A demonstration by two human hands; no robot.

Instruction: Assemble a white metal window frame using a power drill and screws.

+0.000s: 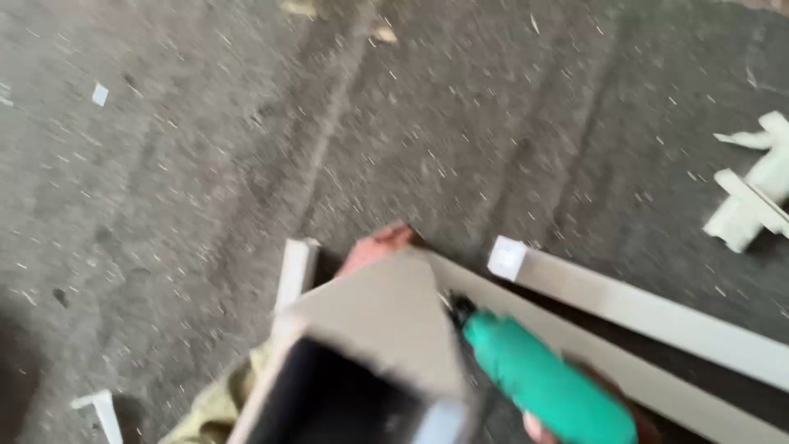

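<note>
The floor [205, 164] was rough, dark grey, like worn carpet or felt, and it filled nearly the whole view from the head camera. Pale chips and splinters lay scattered over it everywhere, too many to count. Nothing of walls or furniture showed, and the picture was blurred by motion.

One grey board box [370, 329], open at its near end with a dark inside, stood at the bottom centre. The left hand [374, 245] lay behind its far top corner, fingers touching the edge; only part of it showed, so I could not tell whether it gripped or merely steadied the box. An olive sleeve [214, 407] showed just beside the box at lower left.

One power tool with a green body [542, 382] pointed its dark tip at the right face of the box, close to the board. The right hand [542, 427] was closed around the green body at the bottom edge, mostly hidden beneath it.

Two long white strips [657, 316] lay side by side to the right of the box, running toward the lower right. One short white strip [296, 271] stood just left of the box. A cluster of white offcuts [752, 201] lay at the right edge, well apart, and one small white scrap [103, 411] lay at lower left.
</note>
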